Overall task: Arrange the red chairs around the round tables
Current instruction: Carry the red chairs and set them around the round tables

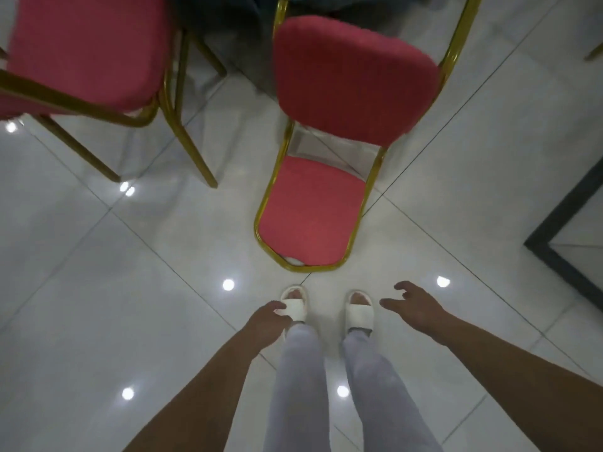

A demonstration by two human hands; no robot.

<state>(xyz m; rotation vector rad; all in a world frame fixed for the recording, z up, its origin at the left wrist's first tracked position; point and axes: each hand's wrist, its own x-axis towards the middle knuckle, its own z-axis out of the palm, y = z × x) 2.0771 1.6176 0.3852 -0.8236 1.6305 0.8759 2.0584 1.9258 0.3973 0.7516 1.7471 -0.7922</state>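
A red chair with a gold metal frame (346, 79) stands just ahead of my feet, its padded backrest (310, 210) nearest me and its seat pointing away toward a dark table edge (228, 31) at the top. A second red chair (88, 50) stands at the upper left. My left hand (267, 324) hangs low over my left foot, fingers loosely curled, holding nothing. My right hand (412, 305) is held out to the right of my right foot, fingers relaxed and spread, empty. Both hands are short of the near chair and touch nothing.
Glossy white floor tiles (98, 305) with ceiling-light reflections spread all around. A dark-framed panel or step (561, 230) runs along the right edge. Another gold chair leg (594, 53) shows at the far right. My white slippers (359, 313) and light trousers are below.
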